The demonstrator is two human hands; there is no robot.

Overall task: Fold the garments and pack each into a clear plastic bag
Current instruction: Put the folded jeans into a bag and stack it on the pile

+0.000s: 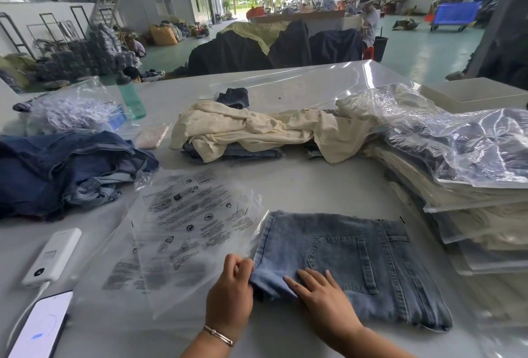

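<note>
Near the front edge of the worktop (314,191) lies the folded denim garment (351,266), its right part inside a clear plastic bag hard to trace. Left hand (230,292) pinches its left corner; right hand (323,297) presses flat, fingers spread. Beside it lies 1 printed bag (188,232). Packed bags (468,174) run off the right edge.

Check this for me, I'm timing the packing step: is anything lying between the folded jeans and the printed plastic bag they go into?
Nothing visible. The printed bag lies directly beside the folded jeans, its edge meeting their left side, where the left hand grips them.
</note>
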